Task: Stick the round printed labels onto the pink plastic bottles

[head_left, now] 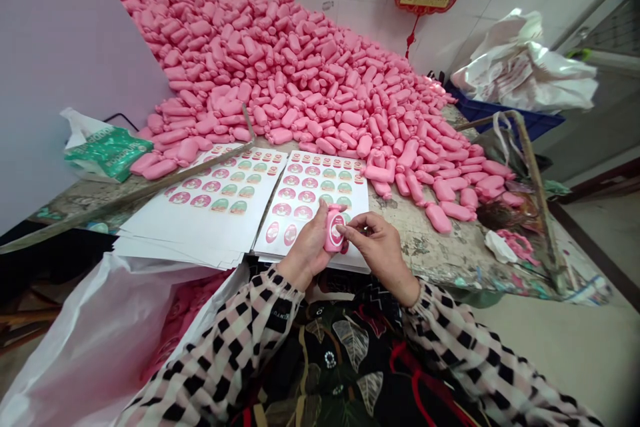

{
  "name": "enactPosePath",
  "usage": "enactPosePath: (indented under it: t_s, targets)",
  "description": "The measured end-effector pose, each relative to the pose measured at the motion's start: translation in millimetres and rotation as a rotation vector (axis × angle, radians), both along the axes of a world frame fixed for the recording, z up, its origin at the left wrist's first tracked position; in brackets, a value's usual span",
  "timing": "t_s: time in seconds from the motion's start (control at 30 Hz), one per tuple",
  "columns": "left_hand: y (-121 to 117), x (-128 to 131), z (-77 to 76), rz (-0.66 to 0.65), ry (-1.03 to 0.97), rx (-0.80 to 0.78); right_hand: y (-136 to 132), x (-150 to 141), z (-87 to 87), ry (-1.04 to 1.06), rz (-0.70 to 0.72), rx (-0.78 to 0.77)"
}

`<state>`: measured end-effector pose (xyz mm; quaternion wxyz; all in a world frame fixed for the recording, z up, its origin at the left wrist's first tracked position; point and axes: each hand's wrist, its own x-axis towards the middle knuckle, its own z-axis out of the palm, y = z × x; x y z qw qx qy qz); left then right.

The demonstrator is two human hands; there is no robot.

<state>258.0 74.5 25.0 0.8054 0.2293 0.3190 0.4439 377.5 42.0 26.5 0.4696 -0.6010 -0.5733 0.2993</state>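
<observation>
My left hand [313,240] is wrapped round a small pink plastic bottle [333,241], holding it upright over the sticker sheets. On the bottle's front is an oval sticker [337,227] in dark pink and white. My right hand [381,247] comes in from the right, its thumb and forefinger pinched together at the sticker's right edge. Beneath both hands lies a white sheet of stickers [325,173], with pink and green printed shapes in rows. A stack of similar sheets [200,227] is to its left.
A large heap of pink bottles [280,67] covers the back of the table [430,257]. A metal bar [150,187] crosses the left sheets. An open white sack [100,327] with pink items hangs at the lower left. A blue crate [530,120] with plastic bags stands at right.
</observation>
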Motion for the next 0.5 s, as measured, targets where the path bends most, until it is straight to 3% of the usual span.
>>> enactPosePath:
  t_s: [0.5]
  targets:
    - [-0.9,2.2,-3.0,0.001,-0.048,0.024,1.1,3.0,-7.2,-0.013,-0.008,-0.018]
